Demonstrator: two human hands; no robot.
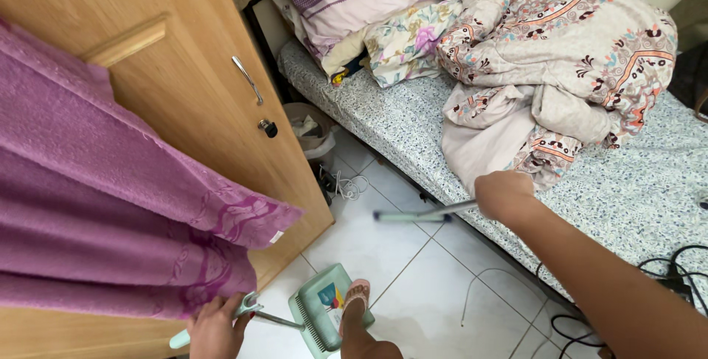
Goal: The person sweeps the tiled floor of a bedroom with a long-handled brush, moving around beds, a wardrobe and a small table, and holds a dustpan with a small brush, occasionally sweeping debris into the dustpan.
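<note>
Head view. Right hand (504, 194) is fisted around a thin pale stick (417, 214), seemingly a broom handle; its long axis runs leftward and slightly down from the fist, over the white tiled floor (413, 285) beside the bed (413, 119). Left hand (216, 327), low in frame, has fingers curled around the metal handle of a green dustpan (323, 306), which lies to that hand's right, a slippered foot (354, 307) pressing on it.

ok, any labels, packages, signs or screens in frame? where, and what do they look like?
Sticker on the green dustpan, floor at bottom centre: small rectangular label, blue, orange and white.
Tag on the purple towel, at its right hem: tiny white rectangle.
No signs, screens or packages visible.
</note>
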